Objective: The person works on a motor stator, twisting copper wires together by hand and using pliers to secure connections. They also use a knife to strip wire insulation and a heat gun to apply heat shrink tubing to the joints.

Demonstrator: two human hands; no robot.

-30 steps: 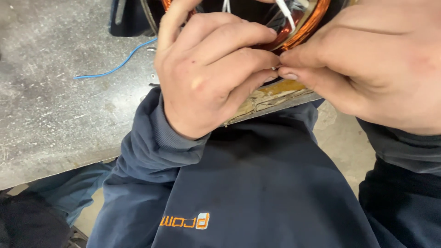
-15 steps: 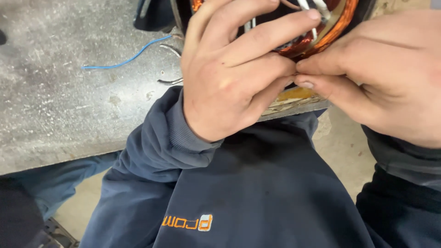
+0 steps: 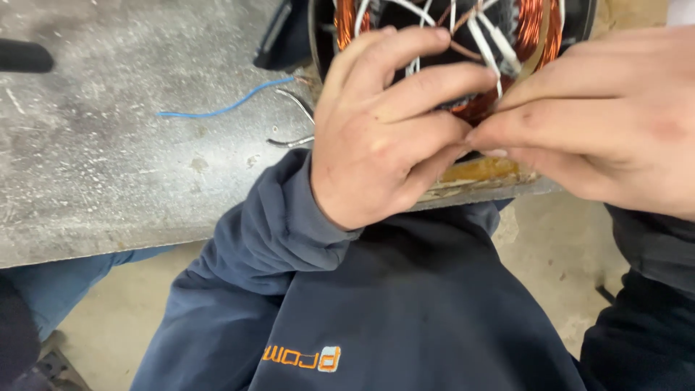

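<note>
Two hands meet at the motor winding (image 3: 532, 29), a round black shell full of copper wire and white threads, standing at the near edge of the grey bench (image 3: 108, 159). The left hand (image 3: 384, 137) bends its fingers (image 3: 427, 90) onto the copper coils. The right hand (image 3: 601, 123) pinches its fingers tight against them (what it pinches is hidden). A blue wire (image 3: 217, 108) lies nearby.
</note>
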